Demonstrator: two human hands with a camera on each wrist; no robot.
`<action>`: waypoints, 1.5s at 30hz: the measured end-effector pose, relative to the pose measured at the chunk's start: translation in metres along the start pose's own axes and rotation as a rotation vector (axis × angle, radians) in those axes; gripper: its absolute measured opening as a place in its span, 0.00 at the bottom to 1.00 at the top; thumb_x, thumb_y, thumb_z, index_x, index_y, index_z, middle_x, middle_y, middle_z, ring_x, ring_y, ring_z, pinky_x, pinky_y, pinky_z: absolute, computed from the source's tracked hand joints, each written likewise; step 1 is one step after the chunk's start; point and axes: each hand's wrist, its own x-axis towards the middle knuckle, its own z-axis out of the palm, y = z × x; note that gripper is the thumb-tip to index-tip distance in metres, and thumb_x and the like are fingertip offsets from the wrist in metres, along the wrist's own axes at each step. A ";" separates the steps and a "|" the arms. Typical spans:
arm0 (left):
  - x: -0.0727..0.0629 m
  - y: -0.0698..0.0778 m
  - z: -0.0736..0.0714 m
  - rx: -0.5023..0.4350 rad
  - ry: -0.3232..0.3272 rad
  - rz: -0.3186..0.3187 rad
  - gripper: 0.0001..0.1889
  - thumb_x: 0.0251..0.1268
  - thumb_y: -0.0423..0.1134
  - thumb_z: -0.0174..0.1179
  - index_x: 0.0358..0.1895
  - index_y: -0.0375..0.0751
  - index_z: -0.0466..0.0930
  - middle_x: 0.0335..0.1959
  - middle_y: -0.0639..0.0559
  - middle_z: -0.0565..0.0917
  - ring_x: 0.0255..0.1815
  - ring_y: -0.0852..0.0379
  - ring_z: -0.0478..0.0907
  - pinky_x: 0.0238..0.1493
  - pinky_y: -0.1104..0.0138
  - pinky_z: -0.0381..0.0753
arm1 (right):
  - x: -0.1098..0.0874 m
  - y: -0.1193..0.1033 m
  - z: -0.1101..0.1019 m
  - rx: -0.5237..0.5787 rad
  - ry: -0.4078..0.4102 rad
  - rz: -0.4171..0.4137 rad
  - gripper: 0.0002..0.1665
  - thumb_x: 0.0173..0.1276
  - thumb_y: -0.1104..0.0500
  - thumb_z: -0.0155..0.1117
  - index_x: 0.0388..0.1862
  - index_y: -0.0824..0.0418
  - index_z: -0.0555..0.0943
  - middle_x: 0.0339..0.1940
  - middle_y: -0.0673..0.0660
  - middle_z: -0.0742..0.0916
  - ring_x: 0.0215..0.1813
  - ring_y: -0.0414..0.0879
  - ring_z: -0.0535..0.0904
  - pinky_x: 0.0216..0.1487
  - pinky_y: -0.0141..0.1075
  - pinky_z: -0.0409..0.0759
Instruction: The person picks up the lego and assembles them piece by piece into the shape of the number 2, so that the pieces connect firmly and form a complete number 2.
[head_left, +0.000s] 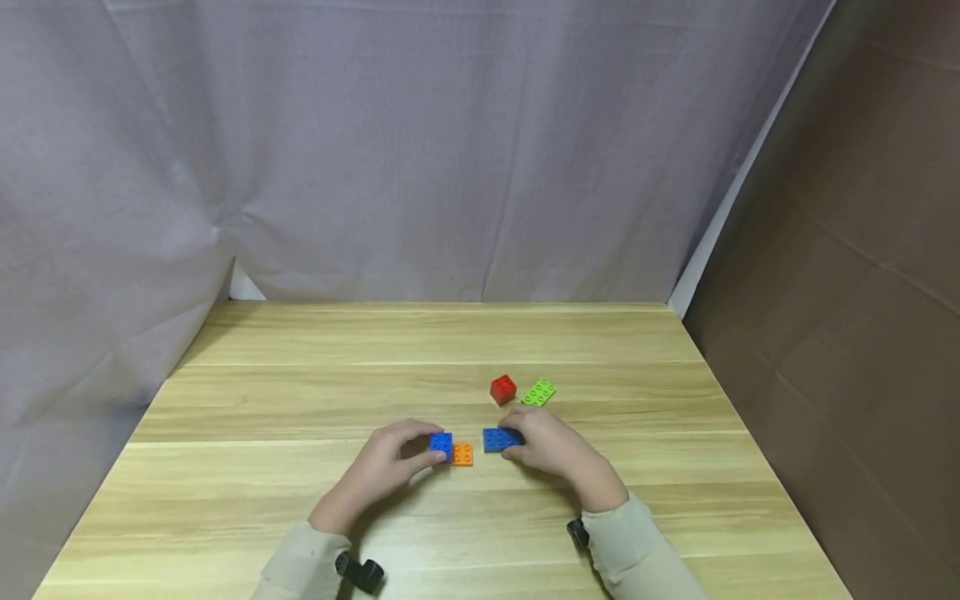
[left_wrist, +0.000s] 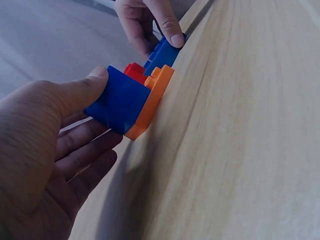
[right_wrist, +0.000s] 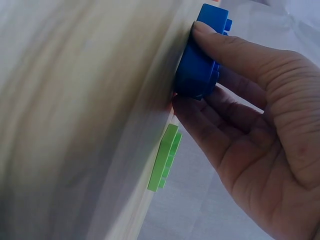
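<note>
My left hand [head_left: 384, 464] pinches a blue toy brick [head_left: 441, 445] between thumb and fingers. That brick sits on one end of a flat orange brick [head_left: 462, 454], whose bare studs stick out to the right; the left wrist view shows the orange piece [left_wrist: 150, 107] beneath the blue one. A short gap to the right, my right hand [head_left: 553, 444] grips a longer blue brick [head_left: 496, 440], studs up, thumb on its near side. In the right wrist view this brick [right_wrist: 195, 70] is low at the tabletop; whether it touches cannot be told.
Behind my right hand lie a red brick [head_left: 503, 390] and a flat lime-green brick [head_left: 538, 392], side by side on the wooden table [head_left: 360, 350]. Grey cloth [head_left: 420, 150] hangs along the table's back edge, and a brown cloth [head_left: 847, 275] hangs on the right.
</note>
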 end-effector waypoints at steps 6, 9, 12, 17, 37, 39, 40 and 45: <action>0.000 0.001 0.001 -0.012 0.001 -0.027 0.21 0.58 0.56 0.71 0.54 0.58 0.85 0.57 0.61 0.84 0.61 0.56 0.78 0.68 0.52 0.72 | 0.000 -0.001 0.000 0.005 0.013 -0.011 0.21 0.64 0.55 0.75 0.54 0.62 0.84 0.52 0.53 0.85 0.53 0.47 0.82 0.56 0.42 0.82; 0.000 0.001 0.001 -0.020 0.005 -0.031 0.20 0.58 0.57 0.71 0.54 0.59 0.85 0.56 0.62 0.84 0.61 0.56 0.79 0.67 0.52 0.73 | 0.000 -0.002 -0.001 0.008 0.019 -0.008 0.22 0.65 0.55 0.75 0.55 0.62 0.83 0.54 0.54 0.85 0.55 0.48 0.82 0.58 0.44 0.81; 0.001 0.000 0.001 -0.039 0.010 -0.030 0.19 0.58 0.56 0.71 0.53 0.60 0.85 0.55 0.62 0.84 0.59 0.57 0.79 0.66 0.53 0.75 | 0.001 -0.005 -0.002 0.014 0.029 -0.009 0.22 0.65 0.55 0.74 0.55 0.61 0.83 0.54 0.55 0.86 0.55 0.48 0.82 0.59 0.44 0.81; 0.000 0.000 0.002 -0.065 0.010 -0.037 0.19 0.59 0.56 0.71 0.53 0.60 0.85 0.55 0.63 0.84 0.58 0.58 0.80 0.64 0.54 0.77 | 0.002 -0.006 -0.001 0.018 0.048 -0.024 0.21 0.66 0.55 0.74 0.55 0.60 0.82 0.52 0.53 0.86 0.54 0.46 0.82 0.58 0.43 0.81; 0.001 -0.001 0.002 -0.065 -0.007 -0.081 0.21 0.58 0.59 0.70 0.53 0.60 0.85 0.56 0.61 0.84 0.59 0.56 0.80 0.64 0.51 0.76 | 0.002 -0.012 0.000 0.064 0.082 -0.020 0.26 0.68 0.52 0.72 0.61 0.61 0.80 0.57 0.56 0.86 0.60 0.48 0.81 0.61 0.45 0.80; 0.000 -0.001 0.002 -0.064 -0.005 -0.079 0.21 0.57 0.58 0.70 0.53 0.60 0.85 0.55 0.61 0.84 0.59 0.55 0.80 0.64 0.51 0.76 | 0.002 -0.012 -0.001 0.069 0.082 -0.021 0.27 0.68 0.52 0.72 0.62 0.62 0.80 0.58 0.56 0.86 0.60 0.49 0.81 0.61 0.45 0.80; 0.000 -0.001 0.002 -0.065 -0.005 -0.078 0.21 0.57 0.58 0.70 0.53 0.60 0.85 0.55 0.61 0.85 0.59 0.55 0.80 0.65 0.50 0.76 | 0.002 -0.012 0.000 0.069 0.082 -0.022 0.27 0.68 0.52 0.72 0.62 0.62 0.80 0.58 0.56 0.85 0.60 0.49 0.81 0.61 0.45 0.80; -0.001 -0.001 0.002 -0.074 -0.006 -0.086 0.21 0.57 0.59 0.70 0.53 0.61 0.85 0.55 0.61 0.85 0.60 0.54 0.80 0.65 0.50 0.75 | 0.002 -0.011 0.001 0.065 0.085 -0.029 0.26 0.68 0.52 0.72 0.62 0.61 0.80 0.58 0.55 0.85 0.60 0.47 0.81 0.61 0.44 0.80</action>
